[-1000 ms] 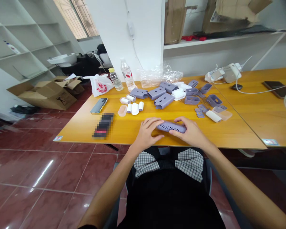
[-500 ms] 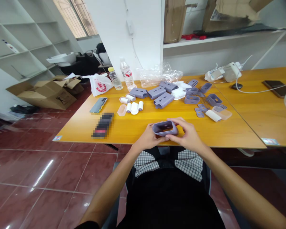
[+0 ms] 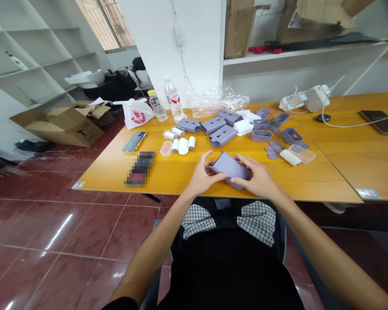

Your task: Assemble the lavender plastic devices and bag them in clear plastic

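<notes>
Close to the table's front edge, both hands hold a purple plastic casing (image 3: pixel 232 168), tilted with a ribbed face upward. My left hand (image 3: pixel 203 175) grips its left end, the thumb on the near side and the index finger raised a little. My right hand (image 3: pixel 258 176) is closed round the right end, thumb along the lower edge. Behind it lie several similar purple casings (image 3: pixel 223 136) with keyhole-like slots. White rolls (image 3: pixel 192 143) and a clear plastic cap (image 3: pixel 166 148) are to the left. On the right are small purple end pieces (image 3: pixel 261 135), flat purple plates (image 3: pixel 271 153) and another white roll (image 3: pixel 290 157).
A phone (image 3: pixel 134 141) and a pixelated dark object (image 3: pixel 140 168) lie at the left. Two bottles (image 3: pixel 173 101), a white bag (image 3: pixel 137 113) and crumpled clear plastic (image 3: pixel 218 104) stand along the back. Chargers with cables (image 3: pixel 317 98) are at the back right.
The casing has turned in my hands: its hollow opening faced up before, and now a ribbed outer face shows. My fingers have shifted along its ends.
</notes>
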`<state>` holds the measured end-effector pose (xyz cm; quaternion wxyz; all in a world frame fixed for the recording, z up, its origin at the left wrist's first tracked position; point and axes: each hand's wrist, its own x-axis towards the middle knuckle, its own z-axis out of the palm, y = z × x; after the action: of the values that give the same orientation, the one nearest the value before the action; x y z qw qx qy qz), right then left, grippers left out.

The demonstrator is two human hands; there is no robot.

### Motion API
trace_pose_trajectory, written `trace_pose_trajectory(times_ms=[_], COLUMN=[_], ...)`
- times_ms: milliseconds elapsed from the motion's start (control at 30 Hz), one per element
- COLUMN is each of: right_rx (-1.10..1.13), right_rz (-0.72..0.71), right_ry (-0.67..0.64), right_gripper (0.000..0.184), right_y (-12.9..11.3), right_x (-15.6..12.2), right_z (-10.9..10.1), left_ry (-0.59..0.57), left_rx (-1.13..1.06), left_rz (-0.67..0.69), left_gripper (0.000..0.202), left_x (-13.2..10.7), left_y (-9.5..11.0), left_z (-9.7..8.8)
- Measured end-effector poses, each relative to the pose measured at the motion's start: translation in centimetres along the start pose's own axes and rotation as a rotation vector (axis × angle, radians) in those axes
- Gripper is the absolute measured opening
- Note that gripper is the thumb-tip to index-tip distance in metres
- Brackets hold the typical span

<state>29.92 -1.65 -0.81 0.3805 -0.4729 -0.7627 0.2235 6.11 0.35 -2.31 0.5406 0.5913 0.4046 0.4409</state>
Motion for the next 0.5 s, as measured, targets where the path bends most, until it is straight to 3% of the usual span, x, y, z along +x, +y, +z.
trace_pose_trajectory(times_ms=[67, 200, 500], right_rx=[-0.108, -0.19, 0.096], right_rz=[-0.028, -0.024, 0.065], right_ry=[-0.02, -0.041, -0.125], right_gripper=[0.101, 0.091, 0.074], right_y=[0.0, 0.6, 1.7], right_x=[0.0, 0.0, 0.1], right_z=[0.1, 0.1, -1.7], left_ry=[0.076, 0.076, -0.087], left_rx=[0.057, 0.182, 0.103], left_rz=[0.016, 0.03, 0.111], left_gripper=[0.12, 0.118, 0.096], left_x=[0.1, -0.1, 0.2], left_y=[-0.1, -0.1, 0.3], left_z=[0.3, 0.3, -2.1])
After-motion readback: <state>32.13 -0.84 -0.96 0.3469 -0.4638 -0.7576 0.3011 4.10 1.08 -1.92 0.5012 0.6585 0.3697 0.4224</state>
